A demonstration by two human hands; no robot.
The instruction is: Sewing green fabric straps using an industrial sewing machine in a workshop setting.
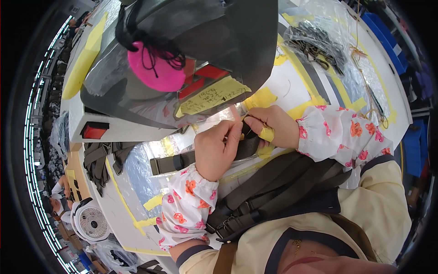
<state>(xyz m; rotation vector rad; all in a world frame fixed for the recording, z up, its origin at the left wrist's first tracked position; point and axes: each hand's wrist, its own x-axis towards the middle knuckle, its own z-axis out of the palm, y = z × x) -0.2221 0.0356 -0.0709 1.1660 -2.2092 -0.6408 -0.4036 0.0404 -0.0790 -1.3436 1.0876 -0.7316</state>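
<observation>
My left hand (pixel 214 148) is pinched closed beside an olive-brown strap (pixel 173 162); what lies between its fingertips is too small to make out. My right hand (pixel 273 128), with yellow tape on its thumb, grips the same strap just to the right, its fingers curled round it. The strap lies across the work surface, a dark band round its left part. Just beyond my hands stands a grey-and-white machine (pixel 219 27) with a pink disc (pixel 153 68), black cords and a handwritten yellow label. More straps (pixel 273 182) with buckles are heaped below my hands, against my body.
More straps (pixel 98 160) lie at the left, and bagged metal clips (pixel 319 43) at the upper right of the taped table (pixel 123 214). A white fan (pixel 91 221) stands at lower left, near other workers (pixel 61 205). Blue bins (pixel 413 148) line the right.
</observation>
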